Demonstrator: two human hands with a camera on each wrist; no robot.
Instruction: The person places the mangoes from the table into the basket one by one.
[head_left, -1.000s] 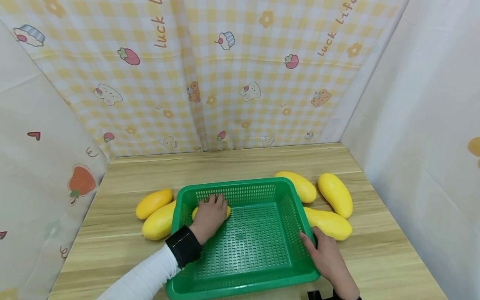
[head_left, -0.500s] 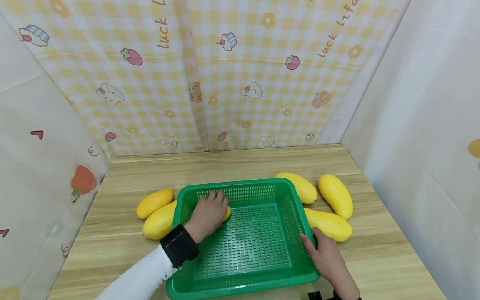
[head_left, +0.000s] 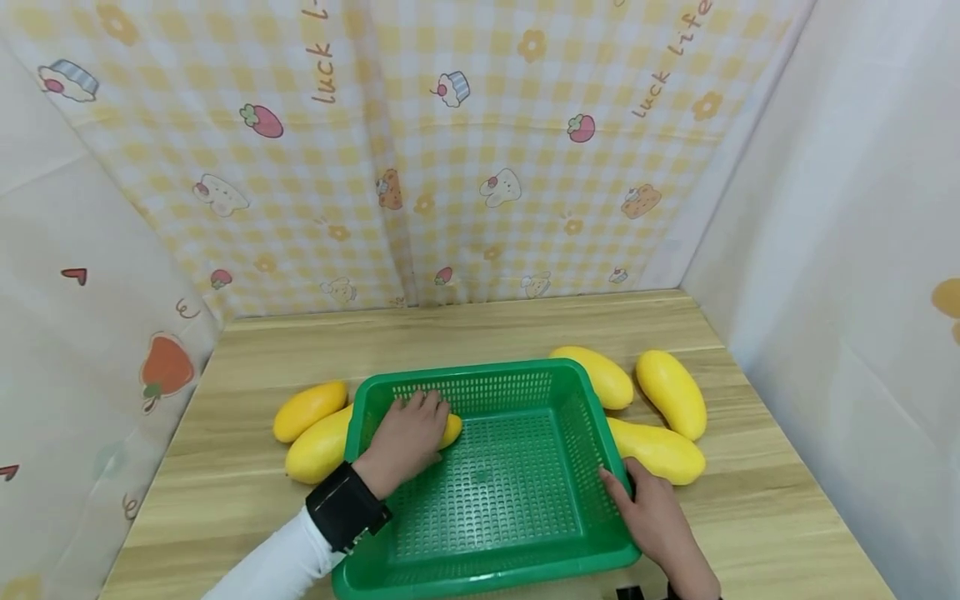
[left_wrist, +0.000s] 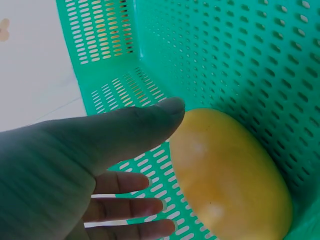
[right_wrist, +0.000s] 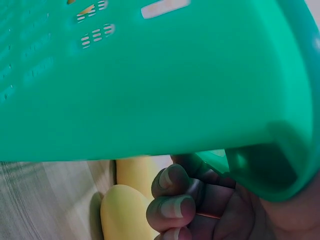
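Note:
A green perforated plastic basket [head_left: 487,492] sits on the wooden table. Inside it, at the back left, lies a yellow-orange mango [left_wrist: 230,180]. My left hand [head_left: 405,437] reaches over the mango and hides most of it in the head view. In the left wrist view the thumb and the straight fingers [left_wrist: 132,205] stand beside the mango, not curled round it; whether the thumb tip touches it I cannot tell. My right hand [head_left: 660,517] grips the basket's right rim, thumb inside and fingers curled underneath on the outer side.
On the left, an orange-yellow mango [head_left: 309,411] and a larger yellow one [head_left: 318,446] lie against the basket. Several yellow mangoes lie to its right, one behind the corner [head_left: 600,377], one farther out [head_left: 671,393], one near my right hand [head_left: 658,450]. Cloth walls enclose the table.
My left hand has drawn back left over the mango, its fingers loosening, so more of the mango's right end shows. The mango stays put. My right hand keeps its grip on the rim.

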